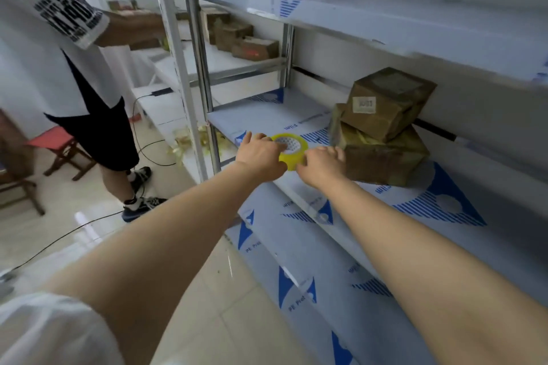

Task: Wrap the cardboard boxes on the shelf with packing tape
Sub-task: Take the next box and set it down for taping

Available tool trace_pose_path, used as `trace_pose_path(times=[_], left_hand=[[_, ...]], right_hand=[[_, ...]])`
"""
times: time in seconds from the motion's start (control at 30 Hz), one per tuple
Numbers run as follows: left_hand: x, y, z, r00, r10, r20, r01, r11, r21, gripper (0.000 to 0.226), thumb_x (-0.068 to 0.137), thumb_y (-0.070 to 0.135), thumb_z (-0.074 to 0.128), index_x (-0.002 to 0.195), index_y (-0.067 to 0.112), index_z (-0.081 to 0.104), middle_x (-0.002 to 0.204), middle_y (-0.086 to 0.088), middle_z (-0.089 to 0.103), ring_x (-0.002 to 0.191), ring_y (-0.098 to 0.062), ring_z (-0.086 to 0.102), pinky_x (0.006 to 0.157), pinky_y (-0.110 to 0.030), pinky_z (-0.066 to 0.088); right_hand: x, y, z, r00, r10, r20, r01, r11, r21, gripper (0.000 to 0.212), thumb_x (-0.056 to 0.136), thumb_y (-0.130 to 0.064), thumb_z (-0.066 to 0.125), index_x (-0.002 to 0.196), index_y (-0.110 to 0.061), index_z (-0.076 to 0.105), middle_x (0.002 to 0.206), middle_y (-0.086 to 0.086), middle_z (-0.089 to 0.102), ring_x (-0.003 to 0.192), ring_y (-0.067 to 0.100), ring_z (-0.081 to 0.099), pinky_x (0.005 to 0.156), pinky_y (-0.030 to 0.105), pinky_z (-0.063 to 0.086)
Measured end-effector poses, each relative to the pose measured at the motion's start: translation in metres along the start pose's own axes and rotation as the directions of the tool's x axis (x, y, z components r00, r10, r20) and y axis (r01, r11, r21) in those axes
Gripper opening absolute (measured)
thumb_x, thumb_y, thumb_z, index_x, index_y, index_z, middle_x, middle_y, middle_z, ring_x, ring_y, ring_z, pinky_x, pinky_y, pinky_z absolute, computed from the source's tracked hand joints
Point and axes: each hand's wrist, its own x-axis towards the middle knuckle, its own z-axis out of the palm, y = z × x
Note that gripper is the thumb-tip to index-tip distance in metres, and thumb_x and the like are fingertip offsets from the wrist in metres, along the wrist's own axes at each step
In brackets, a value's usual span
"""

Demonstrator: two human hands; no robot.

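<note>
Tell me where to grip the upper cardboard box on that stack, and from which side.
Grip the upper cardboard box across its two opposite side faces, coming from the shelf's open front. It sits skewed on the lower box, so those faces are free; the shelf board above probably blocks a top approach. The left hand and right hand hold the tape roll.

Yellow tape roll (292, 149) — brown boxes (382, 124) — blue-striped white shelf (415, 210).

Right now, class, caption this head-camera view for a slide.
Left hand and right hand hold a yellow tape roll beside two stacked cardboard boxes on the shelf.
</note>
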Motion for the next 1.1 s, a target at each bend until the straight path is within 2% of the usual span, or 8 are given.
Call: trace_pose_path(times=[0.1, 0.23, 0.5, 0.67, 0.83, 0.93, 1.0, 1.1], left_hand=[[0.023, -0.031, 0.003, 1.0, -0.012, -0.004, 0.012, 1.0, -0.009, 0.055, 0.091, 0.034, 0.048, 0.145, 0.031, 0.036, 0.141, -0.007, 0.047, 0.139, -0.024, 0.027, 0.116, -0.04, 0.014], [0.057, -0.066, 0.008, 1.0, -0.007, 0.01, 0.008, 1.0, -0.018, 0.056, 0.092, 0.034, 0.047, 0.147, 0.029, 0.033, 0.144, -0.007, 0.045, 0.139, -0.025, 0.027, 0.115, -0.037, 0.017], [0.167, -0.109, -0.008, 1.0, 0.028, -0.014, -0.028, 0.999, -0.021, 0.055, 0.094, 0.032, 0.046, 0.147, 0.028, 0.032, 0.146, -0.008, 0.042, 0.138, -0.028, 0.029, 0.111, -0.036, 0.024], [0.238, -0.109, -0.014, 0.986, 0.16, -0.034, -0.161, 0.987, -0.013, 0.055, 0.092, 0.029, 0.049, 0.145, 0.029, 0.036, 0.145, -0.006, 0.044, 0.135, -0.027, 0.035, 0.107, -0.037, 0.033], [0.29, -0.095, -0.011, 0.959, 0.282, -0.009, -0.282, 0.956, -0.083, 0.048, 0.091, 0.029, 0.05, 0.14, 0.028, 0.045, 0.137, -0.01, 0.052, 0.126, -0.03, 0.046, 0.099, -0.038, 0.042], [0.318, -0.08, -0.011, 0.924, 0.382, 0.021, -0.377, 0.918, -0.123, 0.047, 0.095, 0.03, 0.046, 0.142, 0.026, 0.042, 0.145, -0.008, 0.045, 0.13, -0.028, 0.044, 0.105, -0.041, 0.04], [0.335, -0.07, -0.008, 0.889, 0.456, 0.039, -0.446, 0.883, -0.146, 0.05, 0.095, 0.031, 0.045, 0.144, 0.027, 0.038, 0.147, -0.006, 0.042, 0.13, -0.027, 0.044, 0.102, -0.039, 0.042], [0.357, -0.056, -0.004, 0.839, 0.544, 0.027, -0.53, 0.826, -0.194, 0.052, 0.094, 0.031, 0.047, 0.144, 0.028, 0.038, 0.146, -0.006, 0.043, 0.129, -0.026, 0.045, 0.101, -0.036, 0.041]], right_hand=[[0.033, -0.026, 0.005, 1.0, -0.018, 0.008, 0.019, 1.0, -0.021, 0.041, 0.094, -0.036, 0.043, 0.127, -0.016, 0.057, 0.132, 0.011, 0.052, 0.126, 0.029, 0.041, 0.111, 0.037, 0.019], [0.078, -0.045, 0.011, 1.0, -0.029, 0.005, 0.029, 1.0, -0.012, 0.034, 0.094, -0.032, 0.041, 0.116, -0.018, 0.063, 0.126, 0.011, 0.054, 0.119, 0.031, 0.047, 0.107, 0.036, 0.023], [0.194, -0.056, 0.001, 0.998, 0.04, -0.051, -0.037, 0.998, 0.053, 0.043, 0.096, -0.037, 0.045, 0.131, -0.013, 0.054, 0.136, 0.012, 0.049, 0.125, 0.031, 0.045, 0.104, 0.037, 0.033], [0.253, -0.049, -0.013, 0.988, 0.1, -0.117, -0.096, 0.994, 0.045, 0.039, 0.096, -0.038, 0.044, 0.114, -0.009, 0.063, 0.121, 0.013, 0.06, 0.109, 0.031, 0.057, 0.083, 0.03, 0.043], [0.28, -0.031, -0.019, 0.964, 0.217, -0.153, -0.207, 0.975, 0.076, 0.043, 0.095, -0.04, 0.046, 0.125, -0.012, 0.059, 0.129, 0.014, 0.052, 0.118, 0.031, 0.051, 0.097, 0.033, 0.038], [0.284, -0.013, -0.023, 0.93, 0.268, -0.25, -0.258, 0.963, 0.072, 0.04, 0.093, -0.038, 0.05, 0.12, -0.011, 0.06, 0.126, 0.013, 0.055, 0.116, 0.03, 0.052, 0.096, 0.034, 0.04], [0.28, -0.002, -0.027, 0.892, 0.323, -0.318, -0.306, 0.947, 0.101, 0.037, 0.092, -0.034, 0.052, 0.116, -0.007, 0.062, 0.122, 0.014, 0.058, 0.113, 0.03, 0.055, 0.094, 0.035, 0.043], [0.275, 0.006, -0.034, 0.781, 0.425, -0.457, -0.427, 0.898, 0.106, 0.026, 0.093, -0.026, 0.051, 0.1, -0.006, 0.065, 0.104, 0.014, 0.065, 0.099, 0.031, 0.061, 0.084, 0.037, 0.049]])
